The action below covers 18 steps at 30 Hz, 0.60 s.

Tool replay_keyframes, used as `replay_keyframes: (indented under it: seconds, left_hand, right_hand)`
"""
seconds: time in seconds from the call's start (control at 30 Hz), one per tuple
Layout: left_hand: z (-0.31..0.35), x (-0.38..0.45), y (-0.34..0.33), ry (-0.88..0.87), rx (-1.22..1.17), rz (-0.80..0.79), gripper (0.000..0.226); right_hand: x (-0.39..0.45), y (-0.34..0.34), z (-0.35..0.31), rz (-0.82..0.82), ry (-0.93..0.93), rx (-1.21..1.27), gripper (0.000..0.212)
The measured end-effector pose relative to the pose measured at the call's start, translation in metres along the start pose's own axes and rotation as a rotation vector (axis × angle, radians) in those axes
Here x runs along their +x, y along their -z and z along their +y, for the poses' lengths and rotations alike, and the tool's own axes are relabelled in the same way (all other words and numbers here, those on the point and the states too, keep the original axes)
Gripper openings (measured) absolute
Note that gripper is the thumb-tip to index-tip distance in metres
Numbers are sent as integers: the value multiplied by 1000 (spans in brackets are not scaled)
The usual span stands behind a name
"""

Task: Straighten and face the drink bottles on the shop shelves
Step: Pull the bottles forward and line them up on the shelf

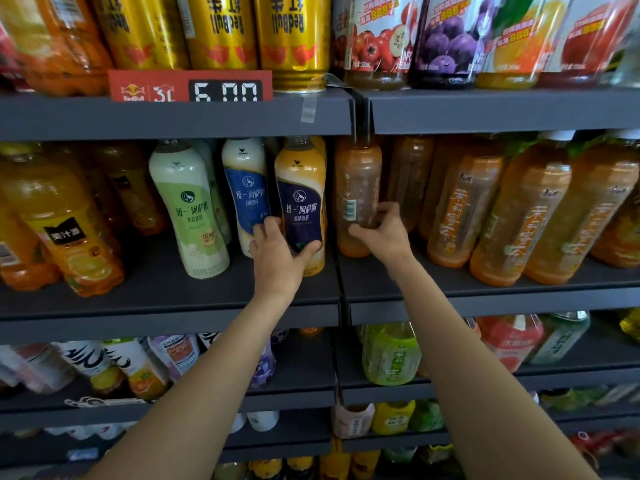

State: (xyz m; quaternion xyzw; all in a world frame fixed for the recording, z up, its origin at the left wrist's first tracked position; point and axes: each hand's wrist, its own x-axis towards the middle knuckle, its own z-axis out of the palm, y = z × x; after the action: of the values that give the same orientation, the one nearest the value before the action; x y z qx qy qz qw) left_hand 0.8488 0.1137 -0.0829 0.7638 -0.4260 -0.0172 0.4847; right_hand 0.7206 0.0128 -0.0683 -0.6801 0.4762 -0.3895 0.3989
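Note:
On the middle shelf my left hand grips the lower part of a yellow milk-tea bottle with a dark purple label, label facing me. My right hand holds an orange tea bottle turned so its barcode side faces out. A blue-label milk-tea bottle and a green-label one stand just left of my left hand. Orange jasmine-tea bottles stand in a leaning row to the right, labels forward.
Orange juice bottles fill the left of the middle shelf. Gold Red Bull cans and fruit-juice bottles stand on the shelf above, behind a red price tag. Lower shelves hold green tea and other drinks.

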Motion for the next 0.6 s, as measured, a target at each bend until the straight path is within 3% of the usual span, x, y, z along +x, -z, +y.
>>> replay_keyframes:
  seconds: [0.1,0.27,0.47,0.6]
  left_hand:
    - [0,-1,0,2,-5,-2,60]
    - [1,-1,0,4,-24,-2,60]
    - [3,-3,1,6,-10,-6,59]
    - [3,-5,1,27,11,-21,60]
  right_hand:
    - [-1,-6,0,49,14,-46,61]
    - [-2,-15,3,104,15,-186,81]
    - [3,-22,0,102,41,-215,57]
    - [11,-13,-5,-47,59,-204,56]
